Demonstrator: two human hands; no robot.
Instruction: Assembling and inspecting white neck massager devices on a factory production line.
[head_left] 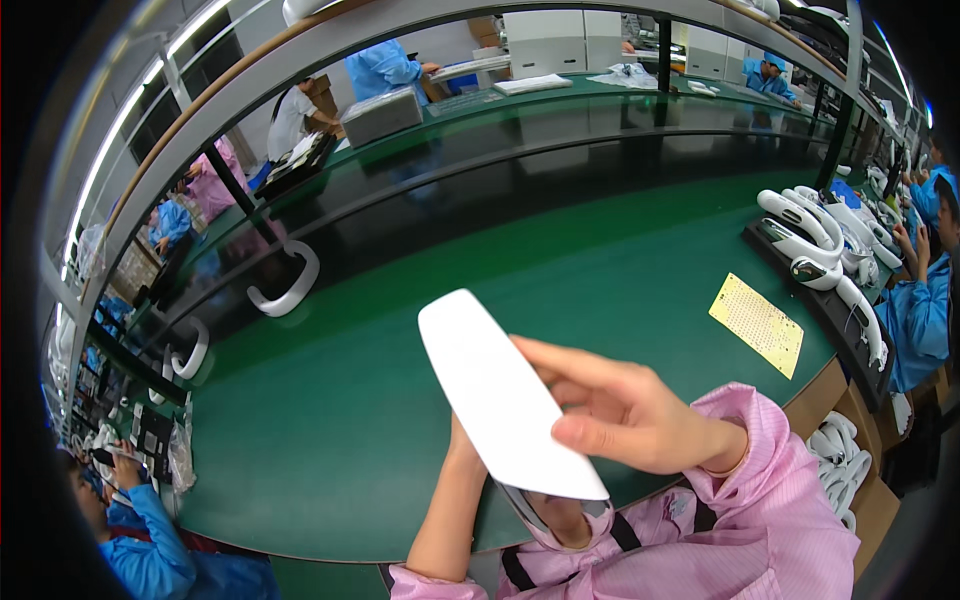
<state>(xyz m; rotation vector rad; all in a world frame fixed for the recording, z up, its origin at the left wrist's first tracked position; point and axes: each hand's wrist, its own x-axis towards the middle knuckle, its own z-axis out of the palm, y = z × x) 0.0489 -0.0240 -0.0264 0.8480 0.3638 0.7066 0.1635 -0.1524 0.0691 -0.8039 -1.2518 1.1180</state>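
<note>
A long white plastic shell (pixel 500 400) with a smooth face is held up at a tilt above the green table. My right hand (pixel 625 405) grips its right edge, thumb on the face and fingers along the side. Behind the shell goes my left hand (pixel 460 445); only its wrist side and forearm show, its fingers hidden. A glossy, dark-edged strip shows at the shell's lower end.
Right of my hands lies a yellow dotted sheet (pixel 758 325). Farther right, a black tray (pixel 860 365) bears several white curved parts, above a cardboard box (pixel 868 500). White curved pieces (pixel 292 290) stand far left. Co-workers in blue sit at both sides.
</note>
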